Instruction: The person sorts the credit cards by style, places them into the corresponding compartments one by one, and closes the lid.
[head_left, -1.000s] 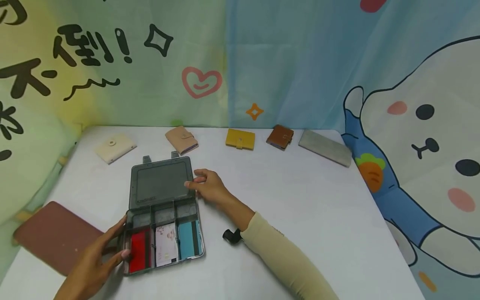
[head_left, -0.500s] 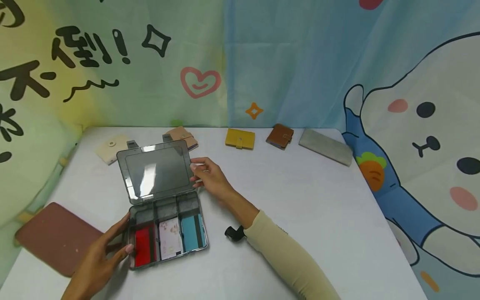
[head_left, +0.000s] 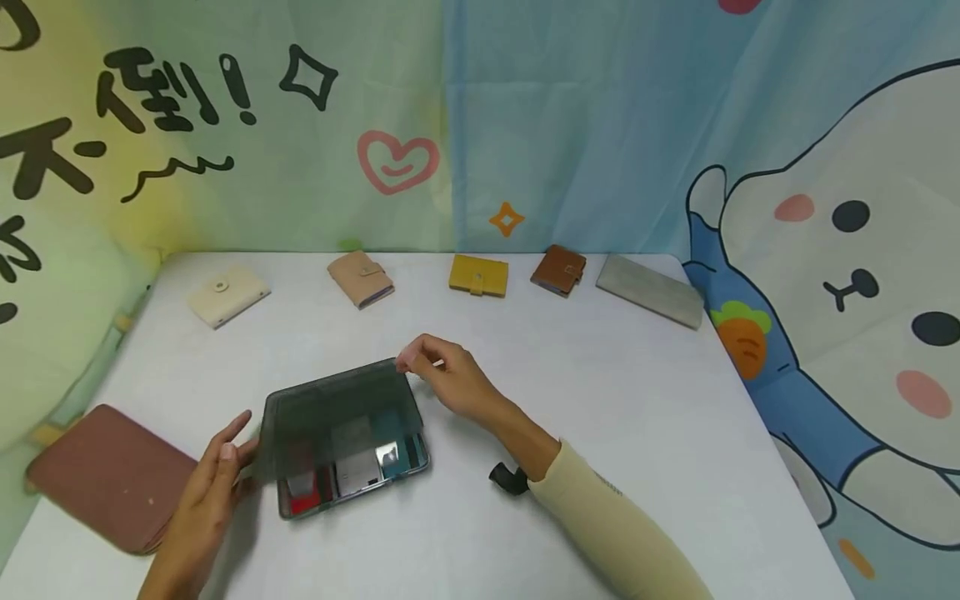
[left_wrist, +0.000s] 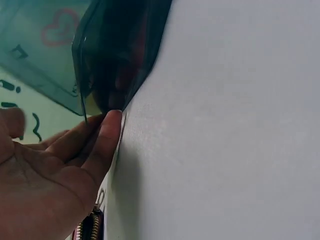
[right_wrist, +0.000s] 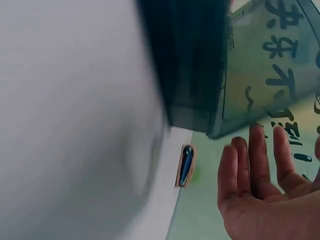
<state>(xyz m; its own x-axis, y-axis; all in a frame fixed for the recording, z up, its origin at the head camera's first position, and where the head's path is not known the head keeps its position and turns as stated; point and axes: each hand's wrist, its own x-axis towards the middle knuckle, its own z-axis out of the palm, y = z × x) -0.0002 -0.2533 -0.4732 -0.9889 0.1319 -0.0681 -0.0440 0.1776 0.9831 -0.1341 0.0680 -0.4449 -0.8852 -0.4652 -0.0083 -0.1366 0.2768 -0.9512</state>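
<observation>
A dark translucent compartment box [head_left: 360, 497] stands on the white table, its see-through lid [head_left: 330, 412] tilted over the compartments. Under the lid show a red card [head_left: 306, 502], a pale card [head_left: 358, 472] and a blue card [head_left: 412, 451]. My right hand [head_left: 450, 379] is at the lid's upper right corner; in the right wrist view its fingers [right_wrist: 257, 160] stand nearly straight beside the lid's edge. At the box's left side is my left hand [head_left: 206, 492], with extended fingertips right at the box's corner in the left wrist view.
A reddish-brown zipped case [head_left: 112, 479] lies left of the left hand. Along the back edge are a cream card holder [head_left: 228, 297], a tan one [head_left: 361, 279], a yellow one [head_left: 478, 276], a brown one [head_left: 558, 269] and a long grey wallet [head_left: 650, 291]. A printed curtain hangs behind.
The lid has swung up from lying back and come forward over the compartments. My right hand has moved with it, then slightly right. My left fingers have loosened from the box's side.
</observation>
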